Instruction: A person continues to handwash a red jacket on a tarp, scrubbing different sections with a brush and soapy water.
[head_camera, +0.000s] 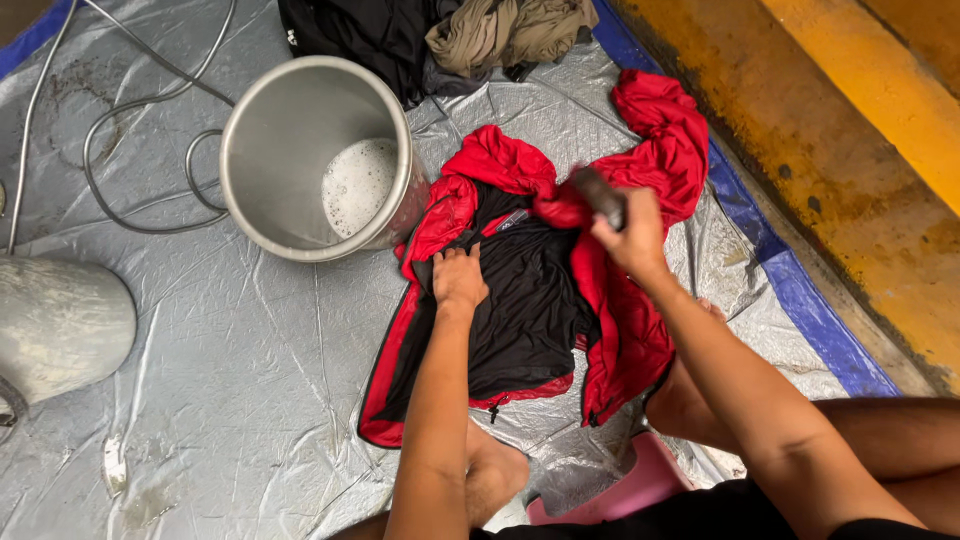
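The red jacket (520, 300) lies open on the tarp (250, 360), the pot (300, 150) touching its left edge. Left hand (458, 278) presses flat; right hand (630, 235) fingers grip a blurred brush (598, 195). Bare tarp lies left.

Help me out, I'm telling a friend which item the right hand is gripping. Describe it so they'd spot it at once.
Start at the silver tarp with the big metal pot; right of the pot lies an opened red jacket with black lining. Above its collar, the right hand grips a small dark, blurred object, the only dark item raised off the jacket.
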